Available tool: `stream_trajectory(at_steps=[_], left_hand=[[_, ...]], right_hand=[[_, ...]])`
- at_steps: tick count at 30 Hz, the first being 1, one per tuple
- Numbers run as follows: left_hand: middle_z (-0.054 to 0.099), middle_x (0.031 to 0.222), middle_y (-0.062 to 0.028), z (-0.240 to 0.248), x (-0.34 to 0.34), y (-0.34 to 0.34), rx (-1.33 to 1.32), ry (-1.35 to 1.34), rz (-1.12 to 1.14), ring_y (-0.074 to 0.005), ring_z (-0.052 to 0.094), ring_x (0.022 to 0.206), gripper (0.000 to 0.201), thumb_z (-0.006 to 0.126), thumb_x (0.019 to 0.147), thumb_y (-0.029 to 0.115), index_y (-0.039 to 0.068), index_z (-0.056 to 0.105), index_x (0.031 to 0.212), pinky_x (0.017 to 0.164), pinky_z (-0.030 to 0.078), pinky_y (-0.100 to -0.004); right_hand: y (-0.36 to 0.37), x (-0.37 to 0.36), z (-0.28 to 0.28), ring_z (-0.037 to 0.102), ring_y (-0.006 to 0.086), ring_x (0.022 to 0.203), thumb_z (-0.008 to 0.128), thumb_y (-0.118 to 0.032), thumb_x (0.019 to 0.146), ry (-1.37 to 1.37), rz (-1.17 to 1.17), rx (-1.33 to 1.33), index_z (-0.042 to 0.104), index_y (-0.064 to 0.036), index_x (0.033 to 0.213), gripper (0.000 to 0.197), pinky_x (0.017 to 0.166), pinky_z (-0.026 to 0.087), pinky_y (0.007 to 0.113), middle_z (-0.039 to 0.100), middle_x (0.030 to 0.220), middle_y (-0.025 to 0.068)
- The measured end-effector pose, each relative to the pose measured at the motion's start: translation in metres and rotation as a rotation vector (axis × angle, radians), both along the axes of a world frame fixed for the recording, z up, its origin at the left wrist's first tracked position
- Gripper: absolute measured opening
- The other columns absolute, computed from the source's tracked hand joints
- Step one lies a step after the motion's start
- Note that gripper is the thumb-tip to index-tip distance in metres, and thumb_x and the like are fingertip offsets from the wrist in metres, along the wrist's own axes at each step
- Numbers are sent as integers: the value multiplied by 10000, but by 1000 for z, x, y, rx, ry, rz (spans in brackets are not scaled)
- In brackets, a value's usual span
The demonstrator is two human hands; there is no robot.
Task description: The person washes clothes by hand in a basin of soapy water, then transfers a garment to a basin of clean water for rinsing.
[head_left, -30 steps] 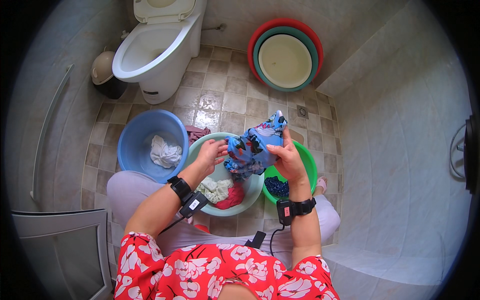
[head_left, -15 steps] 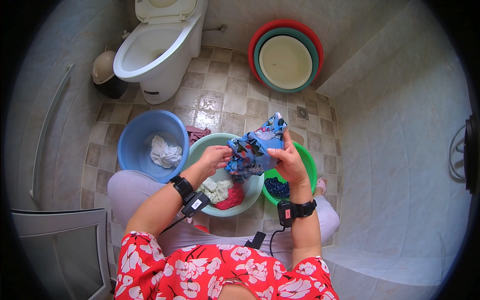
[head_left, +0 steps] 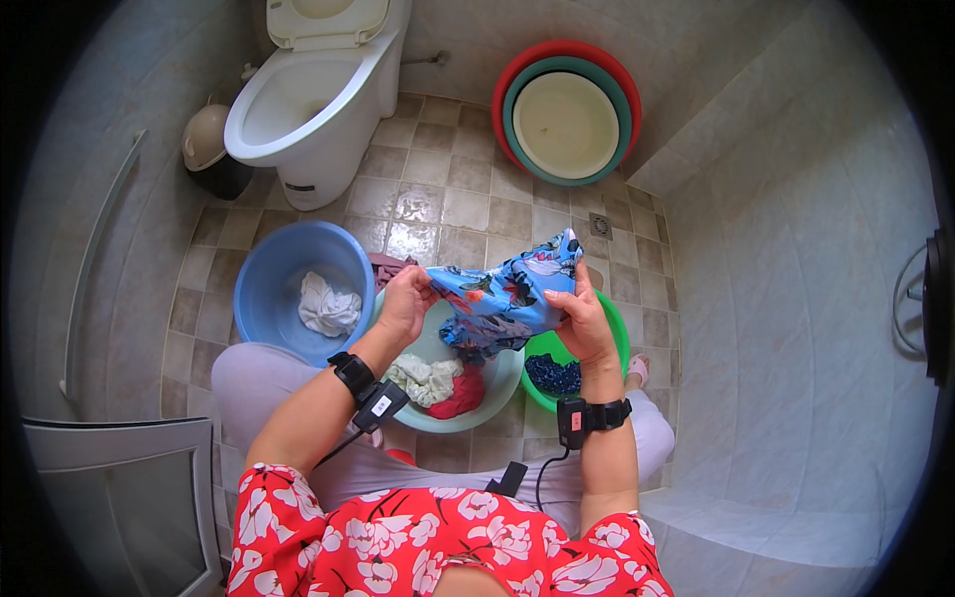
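Observation:
A blue floral cloth garment (head_left: 512,294) is stretched between my hands above the pale green basin (head_left: 497,390). My left hand (head_left: 406,298) pinches its left end, and my right hand (head_left: 580,313) grips its right end, thumb on top. The garment's lower part hangs in folds over the basin. Inside that basin lie a whitish patterned cloth (head_left: 426,379) and a red cloth (head_left: 460,393). Just below my right hand is a bright green basin (head_left: 619,343) with a dark blue speckled cloth (head_left: 553,375) in it.
At the left stands a blue basin (head_left: 261,259) holding a white cloth (head_left: 329,305). A mauve cloth (head_left: 390,269) lies behind the basins. Farther back are a toilet (head_left: 298,129), a small bin (head_left: 207,144) and nested basins (head_left: 569,124) leaning on the wall. A floor drain (head_left: 601,226) sits at the right.
My left hand has moved left and slightly up, pulling the garment out wider. My right hand has shifted slightly to the right, still holding its end.

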State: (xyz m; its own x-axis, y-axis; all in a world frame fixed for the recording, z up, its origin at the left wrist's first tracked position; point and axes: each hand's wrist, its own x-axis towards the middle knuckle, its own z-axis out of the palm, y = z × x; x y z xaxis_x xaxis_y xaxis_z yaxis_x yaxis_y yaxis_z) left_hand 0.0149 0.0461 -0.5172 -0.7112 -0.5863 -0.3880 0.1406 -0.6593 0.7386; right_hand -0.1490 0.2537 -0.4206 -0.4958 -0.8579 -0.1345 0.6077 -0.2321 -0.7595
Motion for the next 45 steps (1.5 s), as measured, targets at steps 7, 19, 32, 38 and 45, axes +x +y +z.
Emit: stream_trajectory(at_steps=[7, 19, 32, 38, 45], left_hand=[[643, 946, -109, 37, 1, 13, 267, -197, -255, -232, 627, 883, 274, 554, 874, 308, 40, 570, 927, 824, 504, -410], [649, 972, -43, 55, -4, 31, 369, -419, -526, -163, 595, 902, 420, 649, 843, 475, 92, 640, 1014, 765, 474, -300], [636, 854, -24, 45, -14, 23, -106, -67, -75, -158, 631, 721, 179, 518, 941, 272, 109, 590, 955, 656, 521, -367], [657, 1022, -66, 46, -11, 24, 337, -145, -347, -183, 642, 876, 436, 447, 959, 455, 90, 566, 1166, 806, 522, -410], [667, 1003, -45, 68, -12, 50, 337, -96, -467, -175, 617, 912, 462, 610, 868, 474, 88, 621, 1122, 823, 479, -324]], right_hand=[[4, -3, -8, 592, 207, 1058, 550, 57, 807, -10, -15, -37, 235, -175, 1450, 753, 899, 498, 354, 556, 1203, 82], [4, -9, -8, 609, 197, 1013, 560, 41, 811, 15, 6, -43, 248, -165, 1442, 734, 873, 504, 340, 575, 1171, 85], [-2, -5, -6, 572, 198, 1083, 594, 46, 791, 35, 28, -17, 190, -161, 1475, 821, 908, 483, 347, 535, 1231, 72], [-1, -4, -4, 559, 202, 1110, 602, 62, 775, 50, 23, -48, 190, -171, 1479, 848, 928, 471, 354, 523, 1258, 76], [-1, -5, 0, 553, 215, 1123, 616, 56, 768, 44, 61, -56, 207, -179, 1477, 852, 941, 465, 357, 530, 1254, 80]])
